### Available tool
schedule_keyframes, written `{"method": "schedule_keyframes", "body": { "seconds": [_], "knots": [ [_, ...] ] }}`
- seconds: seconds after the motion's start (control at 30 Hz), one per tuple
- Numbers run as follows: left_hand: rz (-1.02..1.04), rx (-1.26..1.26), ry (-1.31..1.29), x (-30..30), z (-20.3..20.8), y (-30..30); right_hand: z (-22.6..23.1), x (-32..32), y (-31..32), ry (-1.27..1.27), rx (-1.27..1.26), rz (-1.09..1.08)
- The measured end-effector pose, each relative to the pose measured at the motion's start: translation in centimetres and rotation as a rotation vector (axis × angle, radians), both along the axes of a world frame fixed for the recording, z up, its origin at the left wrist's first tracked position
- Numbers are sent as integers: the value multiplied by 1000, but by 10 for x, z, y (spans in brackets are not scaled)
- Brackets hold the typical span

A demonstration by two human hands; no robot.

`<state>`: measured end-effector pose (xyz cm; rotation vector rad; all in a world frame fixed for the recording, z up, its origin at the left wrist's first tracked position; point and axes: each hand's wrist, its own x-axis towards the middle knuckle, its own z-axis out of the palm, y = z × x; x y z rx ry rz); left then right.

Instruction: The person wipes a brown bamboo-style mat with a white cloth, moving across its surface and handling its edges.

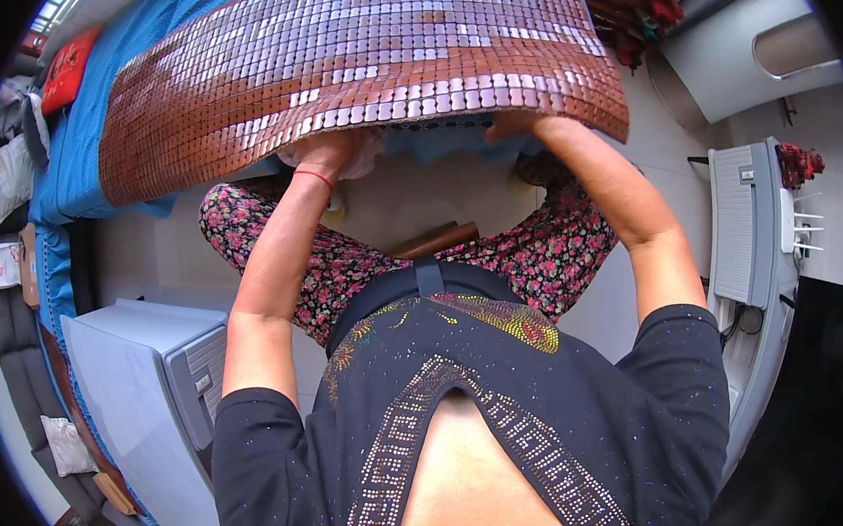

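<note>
A mat of small reddish-brown glossy tiles (pixel 359 44) is draped over a blue cloth (pixel 76 166), its near edge raised above my lap. My left hand (pixel 335 147), with a red cord at the wrist, reaches under that edge. A pale, bunched cloth (pixel 362 156) shows on both sides of this hand and appears gripped in it, though the fingertips are hidden. My right hand (pixel 531 124) goes beneath the mat's edge farther right, touching it from below. Part of a finger or thumb shows there; the mat covers the others.
Between my legs lies a brown cylindrical object (pixel 438 240). A grey-white cabinet (pixel 147 342) stands at left. At right is another grey unit (pixel 742 222) beside a white router with antennas (pixel 803 226). A red cushion (pixel 68 70) rests at far left.
</note>
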<state>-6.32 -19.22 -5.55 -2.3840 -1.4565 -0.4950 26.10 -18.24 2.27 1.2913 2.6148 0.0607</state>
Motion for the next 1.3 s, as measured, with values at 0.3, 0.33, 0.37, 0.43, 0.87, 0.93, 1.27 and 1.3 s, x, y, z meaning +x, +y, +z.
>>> {"method": "schedule_keyframes", "body": {
  "seconds": [0.3,0.33,0.37,0.43,0.87,0.93,1.27,1.3],
  "knots": [
    [21,-359,57,27,99,-19,-18,9,3,81,40,-228],
    [-8,-274,186,25,103,-22,-13,7,6,89,59,-226],
    [-31,-195,317,22,103,-26,-11,3,9,107,81,-221],
    [61,-244,103,13,73,-10,-7,3,16,125,116,-220],
    [-25,-290,97,29,90,-23,-10,58,11,221,250,-387],
    [0,-376,80,20,80,-15,-10,62,9,235,263,-417],
    [-2,-219,-73,20,52,-7,-11,90,17,518,343,-473],
    [-5,-194,-52,20,52,-5,-7,102,16,624,388,-433]
  ]
}}
